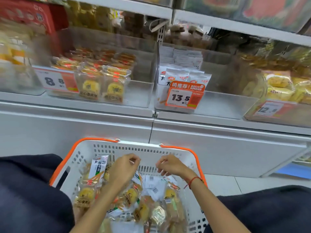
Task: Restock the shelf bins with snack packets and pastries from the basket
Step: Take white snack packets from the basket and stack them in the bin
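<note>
Head view shows our hands, left (123, 167) and right (170, 165), curled and holding nothing over the basket (127, 148); pastries (85, 195) sit inside; we might squash them by grabbing hard.

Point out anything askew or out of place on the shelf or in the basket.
Nothing looks damaged or spilled. The basket holds a loose jumble of pastries and white snack packets. The bin of white packets is filled only on its left side.
</note>
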`<action>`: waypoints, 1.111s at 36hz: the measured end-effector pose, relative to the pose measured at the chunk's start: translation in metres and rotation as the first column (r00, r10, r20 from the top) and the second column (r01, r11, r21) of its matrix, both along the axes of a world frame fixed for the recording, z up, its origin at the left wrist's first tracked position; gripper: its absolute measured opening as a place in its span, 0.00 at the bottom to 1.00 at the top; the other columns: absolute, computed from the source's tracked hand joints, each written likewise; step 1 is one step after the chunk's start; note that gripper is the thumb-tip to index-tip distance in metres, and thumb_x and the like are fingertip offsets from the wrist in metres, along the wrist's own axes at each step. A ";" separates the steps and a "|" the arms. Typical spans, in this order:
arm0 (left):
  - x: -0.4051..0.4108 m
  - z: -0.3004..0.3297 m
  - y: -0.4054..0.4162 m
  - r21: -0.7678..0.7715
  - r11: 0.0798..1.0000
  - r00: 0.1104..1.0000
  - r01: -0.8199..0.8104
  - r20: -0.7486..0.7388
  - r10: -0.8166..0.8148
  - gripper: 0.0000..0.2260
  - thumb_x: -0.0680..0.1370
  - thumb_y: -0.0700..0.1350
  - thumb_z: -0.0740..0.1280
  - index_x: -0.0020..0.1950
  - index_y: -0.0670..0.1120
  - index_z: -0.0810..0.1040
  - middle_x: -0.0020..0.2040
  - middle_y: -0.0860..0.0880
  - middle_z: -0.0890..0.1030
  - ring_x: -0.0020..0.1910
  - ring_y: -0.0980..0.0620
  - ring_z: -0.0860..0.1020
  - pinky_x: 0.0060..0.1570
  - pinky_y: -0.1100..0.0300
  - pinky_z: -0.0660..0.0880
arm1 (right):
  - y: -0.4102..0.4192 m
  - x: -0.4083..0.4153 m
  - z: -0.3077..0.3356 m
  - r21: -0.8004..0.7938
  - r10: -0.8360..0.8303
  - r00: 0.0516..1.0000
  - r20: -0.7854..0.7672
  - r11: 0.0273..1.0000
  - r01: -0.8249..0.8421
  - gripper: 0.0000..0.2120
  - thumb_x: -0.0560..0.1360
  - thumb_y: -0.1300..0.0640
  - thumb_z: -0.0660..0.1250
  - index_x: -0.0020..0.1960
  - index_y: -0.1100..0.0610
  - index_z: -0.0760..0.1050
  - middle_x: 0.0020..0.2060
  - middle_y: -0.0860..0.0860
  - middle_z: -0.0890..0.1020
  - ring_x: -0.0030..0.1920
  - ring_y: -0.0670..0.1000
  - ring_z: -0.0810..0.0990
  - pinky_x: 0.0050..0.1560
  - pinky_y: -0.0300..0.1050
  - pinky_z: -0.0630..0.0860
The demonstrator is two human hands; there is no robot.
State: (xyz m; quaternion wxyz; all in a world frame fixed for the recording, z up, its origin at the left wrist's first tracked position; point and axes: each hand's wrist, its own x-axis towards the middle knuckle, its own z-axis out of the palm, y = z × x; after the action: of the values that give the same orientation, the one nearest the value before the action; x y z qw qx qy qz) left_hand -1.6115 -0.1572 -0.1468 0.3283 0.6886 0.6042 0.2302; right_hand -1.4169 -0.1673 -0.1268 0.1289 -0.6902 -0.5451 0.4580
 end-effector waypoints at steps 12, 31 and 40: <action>-0.012 -0.112 -0.046 -0.664 0.684 0.699 0.302 -0.333 -0.633 0.09 0.75 0.41 0.64 0.52 0.45 0.82 0.53 0.48 0.81 0.55 0.47 0.79 0.55 0.51 0.76 | -0.053 -0.031 -0.112 -0.196 0.405 0.880 0.249 0.911 -0.364 0.12 0.74 0.62 0.59 0.47 0.63 0.81 0.46 0.60 0.83 0.44 0.54 0.80 0.43 0.44 0.76; -0.025 -0.124 -0.047 -0.722 0.589 0.457 0.362 -0.413 -0.788 0.16 0.78 0.50 0.68 0.64 0.49 0.76 0.63 0.50 0.78 0.61 0.50 0.75 0.58 0.58 0.70 | -0.049 -0.064 -0.120 -0.374 0.778 0.462 0.426 0.616 -0.693 0.19 0.77 0.42 0.63 0.43 0.58 0.80 0.40 0.52 0.80 0.46 0.54 0.79 0.50 0.48 0.75; -0.019 -0.112 -0.029 -0.751 0.550 0.536 0.364 -0.315 -0.784 0.17 0.78 0.53 0.67 0.65 0.48 0.78 0.63 0.50 0.79 0.59 0.49 0.77 0.59 0.55 0.73 | -0.037 -0.047 -0.114 -0.437 0.691 0.713 0.121 0.682 -0.587 0.24 0.76 0.38 0.63 0.68 0.48 0.73 0.69 0.49 0.71 0.67 0.54 0.70 0.67 0.51 0.66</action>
State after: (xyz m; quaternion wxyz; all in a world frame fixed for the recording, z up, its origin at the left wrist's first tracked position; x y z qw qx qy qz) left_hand -1.6307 -0.1865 -0.2590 0.3688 0.7460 0.4327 -0.3467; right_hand -1.4639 -0.2043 -0.2409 -0.2497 -0.5214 -0.6697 0.4661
